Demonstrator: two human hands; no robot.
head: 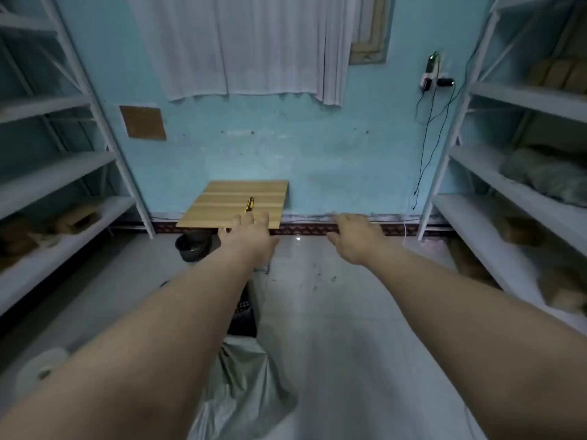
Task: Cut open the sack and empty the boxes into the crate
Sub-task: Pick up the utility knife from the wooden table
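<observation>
A pale turquoise wall (317,147) closes the far end of the room, scuffed and marked lower down. A white curtain (241,46) hangs over its upper middle, and a brown square patch (143,122) is fixed to its left. To the right, a wall socket (433,77) carries plugs with thin black cables trailing down. White metal shelving stands along both sides, the left rack (57,166) and the right rack (514,96) (both hold a few dim brownish bundles). A small wooden bench (222,195) stands against the wall. The floor (333,312) is pale, glossy tile; the light is dim.
</observation>
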